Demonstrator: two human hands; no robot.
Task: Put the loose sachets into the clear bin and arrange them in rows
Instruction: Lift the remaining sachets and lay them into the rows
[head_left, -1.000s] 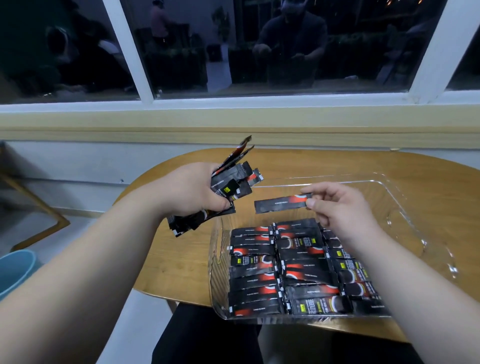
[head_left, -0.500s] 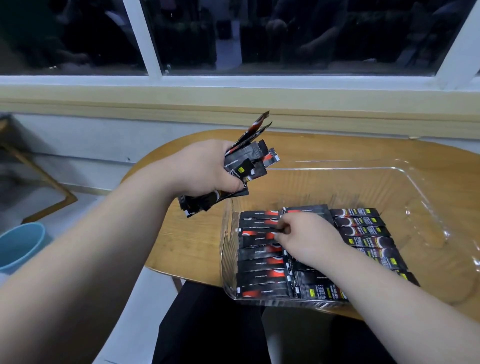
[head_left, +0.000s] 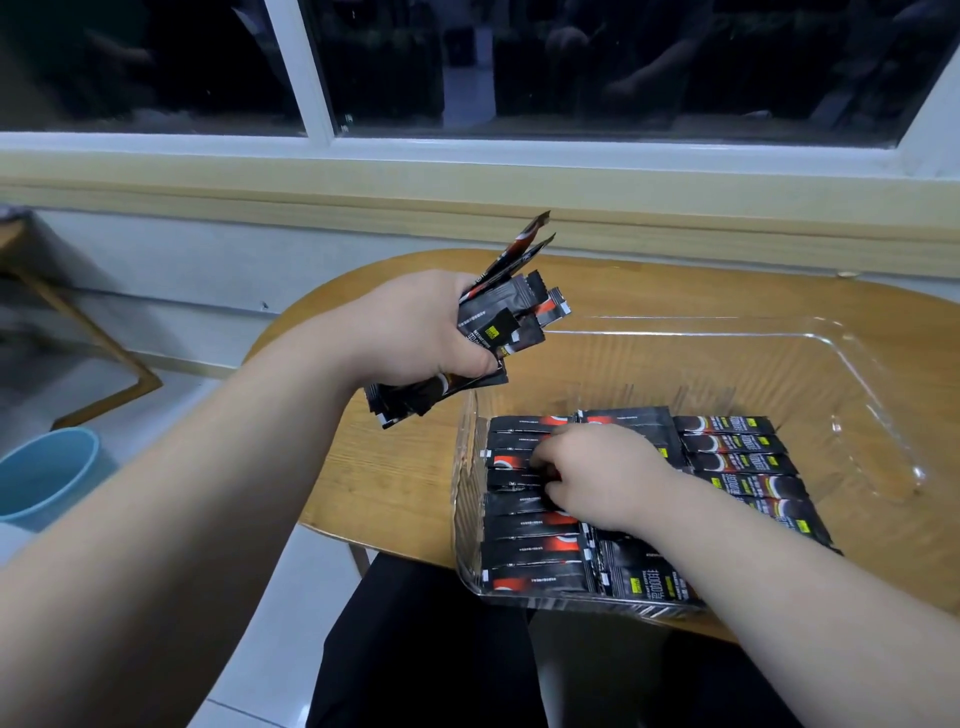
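The left hand (head_left: 415, 332) is clutching spare sachets (head_left: 498, 332) as stock while the right hand (head_left: 597, 478), fingers bent, grasp unclear, is seemingly straightening the clear bin's (head_left: 883, 395) rows (head_left: 530, 540).

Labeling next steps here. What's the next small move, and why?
Likely lift the right hand off the rows and take one sachet from the bunch that the left hand holds. The right hand lies on rows in the clear bin; the bin's far part is bare.
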